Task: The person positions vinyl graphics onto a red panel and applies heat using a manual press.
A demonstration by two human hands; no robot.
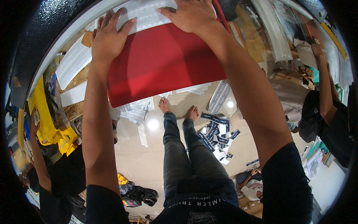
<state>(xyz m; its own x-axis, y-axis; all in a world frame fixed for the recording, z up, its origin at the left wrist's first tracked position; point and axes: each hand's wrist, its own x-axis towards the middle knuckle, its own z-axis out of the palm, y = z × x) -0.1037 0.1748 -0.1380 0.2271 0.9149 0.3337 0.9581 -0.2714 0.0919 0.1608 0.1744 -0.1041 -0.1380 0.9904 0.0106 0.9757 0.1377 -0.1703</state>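
Note:
A flat red board [164, 67] lies in front of me, with its near edge hanging over the floor. Across its far part rests a pale, silvery printed sheet [143, 18]. My left hand [110, 37] is spread at the board's left side, its thumb by the sheet's near edge. Over the sheet's right part, my right hand [194, 15] lies palm down with the thumb stretched out to the left. Neither hand grips anything that I can see. The right fingertips are partly cut off by the top of the picture.
More printed sheets [76, 61] lie on the left, beside yellow fabric [43, 112]. Dark-blue printed strips [214, 132] and white scraps are heaped on the tiled floor [149, 164]. Other people's arms [43, 168] [324, 86] show on both sides. Plastic-wrapped rolls [274, 33] stand at right.

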